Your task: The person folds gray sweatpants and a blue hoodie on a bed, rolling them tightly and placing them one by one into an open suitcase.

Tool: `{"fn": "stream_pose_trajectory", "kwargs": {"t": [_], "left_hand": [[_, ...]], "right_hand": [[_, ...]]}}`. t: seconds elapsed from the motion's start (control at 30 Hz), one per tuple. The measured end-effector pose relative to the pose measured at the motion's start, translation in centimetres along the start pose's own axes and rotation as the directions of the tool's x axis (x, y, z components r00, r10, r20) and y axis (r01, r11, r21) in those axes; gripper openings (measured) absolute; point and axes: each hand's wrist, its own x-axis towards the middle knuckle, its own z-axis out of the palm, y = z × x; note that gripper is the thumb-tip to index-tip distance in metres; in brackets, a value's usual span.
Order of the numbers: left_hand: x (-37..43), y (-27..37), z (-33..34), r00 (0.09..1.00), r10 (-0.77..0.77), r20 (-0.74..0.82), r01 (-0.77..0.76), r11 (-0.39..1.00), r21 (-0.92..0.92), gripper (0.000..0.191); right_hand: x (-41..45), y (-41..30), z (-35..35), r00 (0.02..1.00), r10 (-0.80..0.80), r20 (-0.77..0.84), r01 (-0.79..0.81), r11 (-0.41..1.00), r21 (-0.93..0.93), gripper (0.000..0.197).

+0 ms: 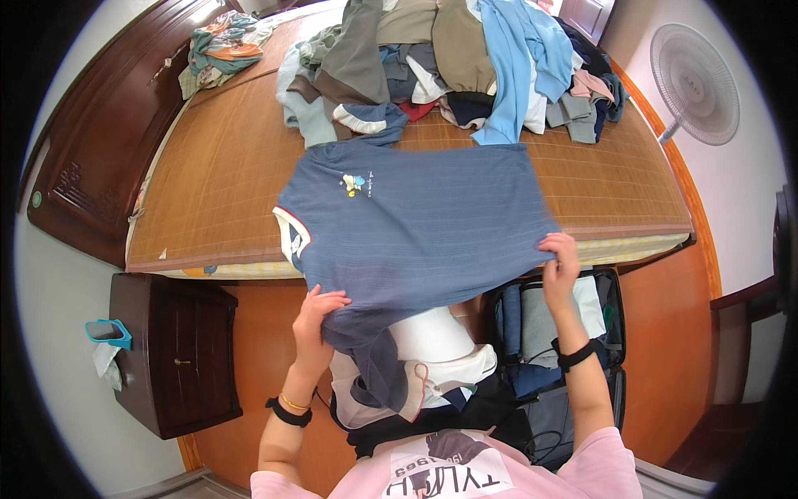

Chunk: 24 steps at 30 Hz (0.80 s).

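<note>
A blue long-sleeved top (pixel 424 212) with a white, red-edged collar and a small cartoon print lies spread sideways, partly over the bed's edge. At its near shoulder, my left hand (pixel 317 321) grips the cloth between thumb and fingers. My right hand (pixel 561 265) pinches the near corner of the hem. One sleeve (pixel 380 374) hangs down towards my lap, its pale cuff low; the other sleeve is folded on the mat at the far side. White clothing (pixel 433 337) lies below the top, partly hidden by it.
Behind the top, a heap of clothes (pixel 408 56) covers the far part of the bed mat (pixel 206 181). An open suitcase (pixel 614 318) with folded clothes stands on the floor at right. A dark nightstand (pixel 187 355) is at left, a fan (pixel 695 84) at far right.
</note>
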Motion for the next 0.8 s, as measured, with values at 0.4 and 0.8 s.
{"fn": "stream_pose_trajectory", "kwargs": {"t": [0.4, 0.8], "left_hand": [[1.3, 2.4, -1.8, 0.993, -0.016, 0.119, 0.029, 0.994, -0.108, 0.021], [4.9, -2.3, -1.9, 0.855, -0.406, 0.321, 0.400, 0.912, 0.089, 0.036]], "right_hand": [[-0.8, 0.6, -4.4, 0.977, 0.078, 0.200, -0.097, 0.992, 0.085, 0.013], [6.1, 2.4, 3.0, 0.923, 0.173, 0.343, -0.191, 0.981, 0.019, 0.019]]}}
